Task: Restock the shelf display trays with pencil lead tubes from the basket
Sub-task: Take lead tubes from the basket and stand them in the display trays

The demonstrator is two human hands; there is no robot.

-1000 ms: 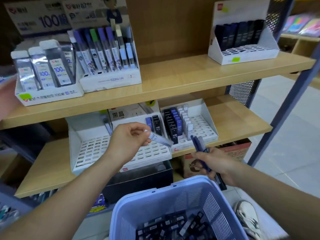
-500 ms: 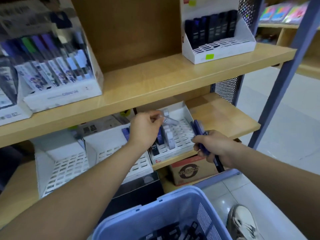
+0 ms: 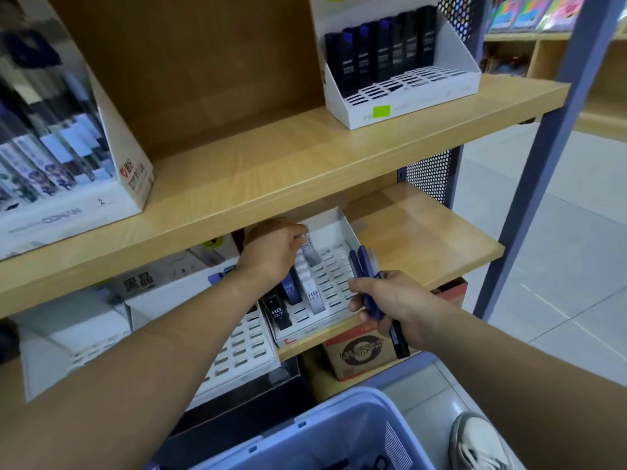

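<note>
Pinching a pale lead tube at the centre-frame tray, left hand reaches in; right hand grips blue tubes.

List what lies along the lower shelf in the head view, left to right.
Far-left white tray → middle white tray → left hand → pale tube it pinches → right hand gripping blue tubes → bare shelf board → blue post.
</note>
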